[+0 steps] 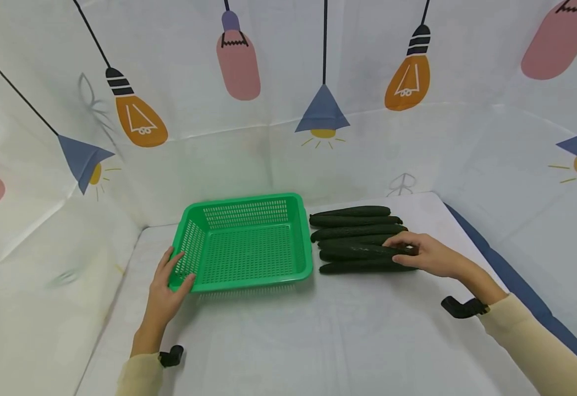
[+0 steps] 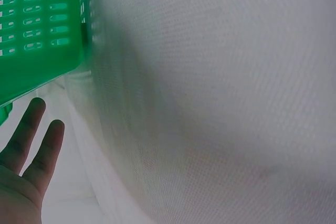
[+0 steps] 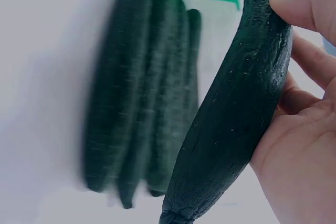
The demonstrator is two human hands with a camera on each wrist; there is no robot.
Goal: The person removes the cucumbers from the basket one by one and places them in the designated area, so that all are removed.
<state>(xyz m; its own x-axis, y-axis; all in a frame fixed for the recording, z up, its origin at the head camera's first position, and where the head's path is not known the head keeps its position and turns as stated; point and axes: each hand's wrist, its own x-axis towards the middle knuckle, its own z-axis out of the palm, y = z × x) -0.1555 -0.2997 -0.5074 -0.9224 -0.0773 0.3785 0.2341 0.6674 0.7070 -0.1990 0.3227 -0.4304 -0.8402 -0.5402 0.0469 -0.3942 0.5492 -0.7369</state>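
My right hand [image 1: 429,254] holds a dark green cucumber [image 1: 362,251] near its right end, thumb on one side and fingers on the other. In the right wrist view this cucumber [image 3: 231,98] is curved and appears raised above the others. Several more cucumbers [image 1: 357,231] lie side by side on the white table. To their left stands a green plastic basket [image 1: 246,284] with slotted walls and nothing in it. At its front left corner, my left hand [image 1: 161,297] touches the rim with spread fingers. Two straight fingers [image 2: 44,156] show below the basket wall in the left wrist view.
A white cloth printed with lamps and bulbs [image 1: 268,148] hangs behind and beside the table. The white tabletop [image 1: 288,341] extends in front of the basket and cucumbers. Dark blue fabric [image 1: 511,275] runs along the right table edge.
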